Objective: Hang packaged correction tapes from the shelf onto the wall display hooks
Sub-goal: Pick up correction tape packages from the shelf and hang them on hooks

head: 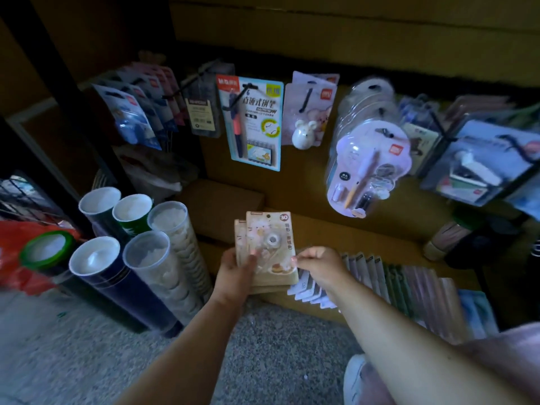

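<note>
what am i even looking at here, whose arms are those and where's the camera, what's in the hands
There is no machine here: these are a person's two bare arms, seen by one wide-angle camera worn on their head, looking forward and down.

The left hand holds a small stack of beige cardboard correction tape packs, with its grip curled round their lower left edge. The right hand pinches the stack's right edge.

Below the right arm, a row of flat card packs stands on edge on the brown shelf. Behind, on the wall, black hooks carry hanging goods, such as a blue-edged pen pack and a white mouse-shaped item in a pink pack. At left, several lidded tubes stand on the grey speckled floor.
</note>
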Demonstrator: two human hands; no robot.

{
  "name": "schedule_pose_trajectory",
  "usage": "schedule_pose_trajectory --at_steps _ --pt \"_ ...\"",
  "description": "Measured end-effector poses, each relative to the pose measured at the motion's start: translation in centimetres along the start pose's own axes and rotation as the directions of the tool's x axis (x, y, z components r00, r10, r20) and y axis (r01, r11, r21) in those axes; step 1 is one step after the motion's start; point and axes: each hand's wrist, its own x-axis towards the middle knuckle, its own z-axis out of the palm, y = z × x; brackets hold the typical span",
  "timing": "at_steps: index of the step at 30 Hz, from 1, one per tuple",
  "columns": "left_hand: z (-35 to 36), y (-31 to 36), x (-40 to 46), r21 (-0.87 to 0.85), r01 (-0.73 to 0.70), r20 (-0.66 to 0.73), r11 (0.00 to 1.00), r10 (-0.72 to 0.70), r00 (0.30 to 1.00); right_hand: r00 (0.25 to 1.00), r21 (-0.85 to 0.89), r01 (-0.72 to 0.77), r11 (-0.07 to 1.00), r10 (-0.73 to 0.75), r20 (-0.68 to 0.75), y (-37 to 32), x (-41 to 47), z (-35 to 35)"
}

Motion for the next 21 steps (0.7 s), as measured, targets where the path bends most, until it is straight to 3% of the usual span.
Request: schedule_pose_trajectory --at_steps 10,21 --pt "-1.2 5.3 -3.7 -0.093 -0.086 -0.015 0.992 0.085 0.996 0.977 0.135 0.192 0.972 -0.202 0.070 -4.8 -5.3 0.3" --pt "-4.0 10.6 -7.7 -0.163 -0.226 -0.026 0.960 0.225 0.974 0.921 0.226 0.388 0.893 -0.387 -0.049 -10.5 -9.4 1.6"
